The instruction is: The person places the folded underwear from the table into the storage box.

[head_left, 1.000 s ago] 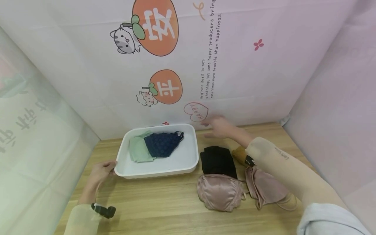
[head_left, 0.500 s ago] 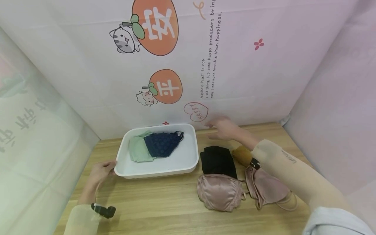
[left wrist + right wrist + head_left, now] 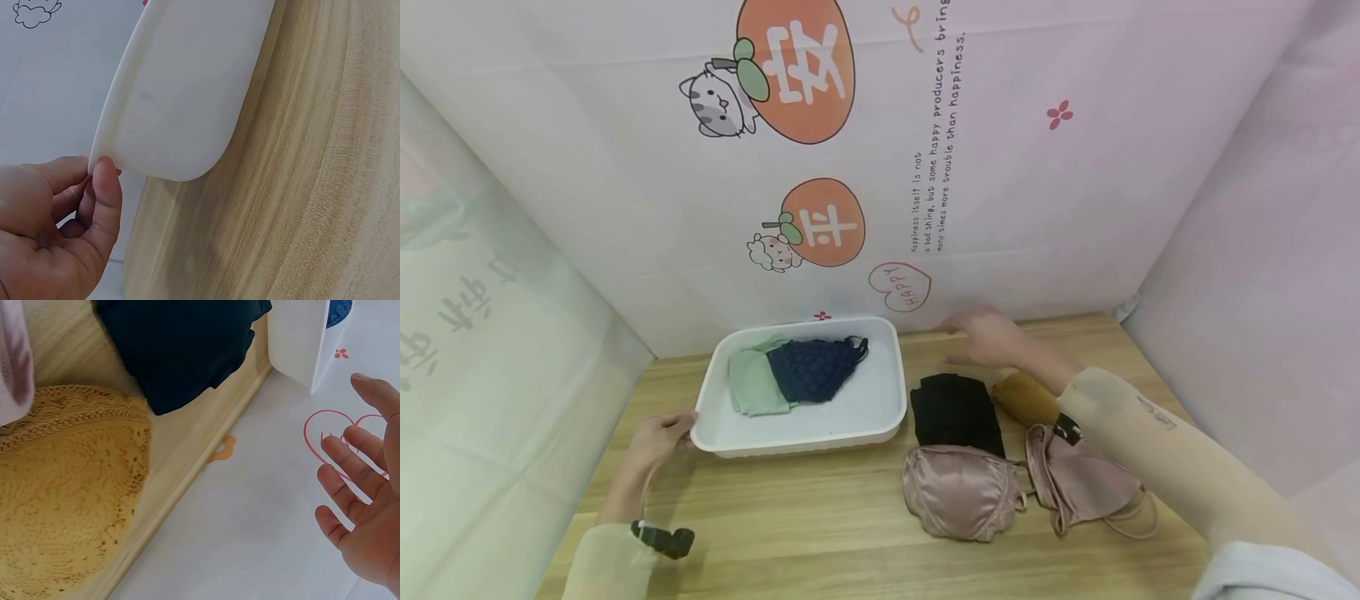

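A white plastic tub stands against the back wall, holding folded light green cloth and a navy lacy bra. My left hand pinches the tub's near left corner; in the left wrist view, thumb and fingers grip its rim. My right hand hovers behind the folded black garment, holding nothing. Its fingers are spread and relaxed in the right wrist view. Below that forearm lies a mustard lace bra, partly hidden in the head view.
Nearer the front lie a pink satin bra and a second pink garment with thin straps. A printed cloth wall rises behind the wooden table, with more cloth walls at both sides.
My right hand has drifted right, away from the tub, uncovering more of the mustard bra. The left hand keeps its hold on the corner, and the garments have not moved.
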`<state>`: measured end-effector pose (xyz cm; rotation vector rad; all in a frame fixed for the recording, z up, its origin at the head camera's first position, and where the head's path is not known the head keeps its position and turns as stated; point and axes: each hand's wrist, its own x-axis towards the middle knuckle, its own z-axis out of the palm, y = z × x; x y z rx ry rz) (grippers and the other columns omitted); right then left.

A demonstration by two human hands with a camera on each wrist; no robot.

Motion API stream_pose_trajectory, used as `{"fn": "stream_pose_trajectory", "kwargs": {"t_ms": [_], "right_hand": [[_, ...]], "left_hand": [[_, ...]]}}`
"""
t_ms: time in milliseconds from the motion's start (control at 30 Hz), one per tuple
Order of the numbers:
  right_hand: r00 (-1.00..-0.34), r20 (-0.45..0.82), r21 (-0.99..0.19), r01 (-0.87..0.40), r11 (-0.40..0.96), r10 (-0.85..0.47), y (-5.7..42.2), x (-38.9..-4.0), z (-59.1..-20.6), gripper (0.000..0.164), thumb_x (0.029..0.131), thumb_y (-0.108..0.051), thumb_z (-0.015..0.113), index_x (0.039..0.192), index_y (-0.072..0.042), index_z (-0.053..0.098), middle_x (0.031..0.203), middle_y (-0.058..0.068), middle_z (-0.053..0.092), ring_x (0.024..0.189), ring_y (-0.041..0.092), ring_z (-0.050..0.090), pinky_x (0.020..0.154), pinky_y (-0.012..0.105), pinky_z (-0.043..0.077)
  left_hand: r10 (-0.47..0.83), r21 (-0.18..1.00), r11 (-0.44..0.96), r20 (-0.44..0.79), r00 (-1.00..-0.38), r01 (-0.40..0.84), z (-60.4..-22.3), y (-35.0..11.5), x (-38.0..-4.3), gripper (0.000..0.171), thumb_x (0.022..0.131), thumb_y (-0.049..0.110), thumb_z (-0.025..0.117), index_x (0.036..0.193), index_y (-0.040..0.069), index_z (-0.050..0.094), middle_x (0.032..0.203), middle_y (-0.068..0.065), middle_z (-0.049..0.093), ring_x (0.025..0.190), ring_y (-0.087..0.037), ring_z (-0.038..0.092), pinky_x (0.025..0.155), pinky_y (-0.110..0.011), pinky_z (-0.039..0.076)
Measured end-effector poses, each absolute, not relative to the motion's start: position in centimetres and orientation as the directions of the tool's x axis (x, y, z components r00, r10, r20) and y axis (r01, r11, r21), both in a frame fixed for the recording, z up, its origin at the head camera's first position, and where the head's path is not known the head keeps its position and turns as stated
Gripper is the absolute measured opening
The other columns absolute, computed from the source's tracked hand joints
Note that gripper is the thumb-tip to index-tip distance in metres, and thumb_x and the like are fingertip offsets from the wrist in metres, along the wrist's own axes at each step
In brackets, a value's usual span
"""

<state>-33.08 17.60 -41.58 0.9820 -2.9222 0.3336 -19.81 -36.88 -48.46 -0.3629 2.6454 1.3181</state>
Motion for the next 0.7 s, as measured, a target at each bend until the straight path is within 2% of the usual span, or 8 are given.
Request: {"fn": "stream_pose_trajectory", "kwargs": {"t_ms": [167, 367, 533, 700], "right_hand": [[-0.799, 0.105, -0.196, -0.6, 0.776, -0.592, 18.0, -32.8, -41.6, 0.058, 0.083, -0.047, 0.077, 0.132, -0.016, 0.066, 0.118, 0.006, 0.073, 0.114, 0.029, 0.063, 0.107, 0.052, 0.044], [-0.8, 0.096, -0.198, -0.599, 0.776, -0.593, 18.4, -32.6, -41.7, 0.059, 0.083, -0.045, 0.078, 0.135, -0.022, 0.063, 0.121, 0.004, 0.073, 0.114, 0.027, 0.064, 0.105, 0.051, 0.047], [-0.793, 0.111, -0.178, -0.609, 0.773, -0.6, 18.8, -32.4, -42.2, 0.059, 0.082, -0.046, 0.079, 0.131, -0.016, 0.066, 0.115, 0.005, 0.074, 0.109, 0.027, 0.065, 0.1, 0.05, 0.049], [-0.791, 0.11, -0.189, -0.611, 0.769, -0.602, 19.4, -32.4, -42.7, 0.06, 0.081, -0.047, 0.079, 0.129, -0.012, 0.067, 0.115, 0.006, 0.074, 0.11, 0.03, 0.064, 0.101, 0.052, 0.049]], "left_hand": [[-0.145, 0.758, 0.585, -0.253, -0.957, -0.289, -48.6, -37.1, -19.9, 0.055, 0.107, 0.035, 0.047, 0.14, -0.009, 0.051, 0.12, -0.02, 0.069, 0.086, -0.006, 0.066, 0.096, -0.044, 0.056], [-0.14, 0.757, 0.585, -0.258, -0.956, -0.29, -48.6, -37.1, -19.9, 0.057, 0.107, 0.037, 0.047, 0.14, -0.008, 0.05, 0.123, -0.022, 0.067, 0.089, -0.006, 0.066, 0.098, -0.046, 0.055], [-0.14, 0.76, 0.583, -0.256, -0.957, -0.288, -48.6, -37.1, -19.8, 0.057, 0.107, 0.038, 0.047, 0.14, -0.008, 0.05, 0.122, -0.021, 0.068, 0.088, -0.006, 0.066, 0.098, -0.048, 0.054], [-0.149, 0.758, 0.582, -0.256, -0.955, -0.294, -48.6, -37.0, -19.9, 0.056, 0.107, 0.037, 0.046, 0.141, -0.007, 0.05, 0.122, -0.02, 0.068, 0.087, -0.006, 0.066, 0.097, -0.047, 0.055]]}}
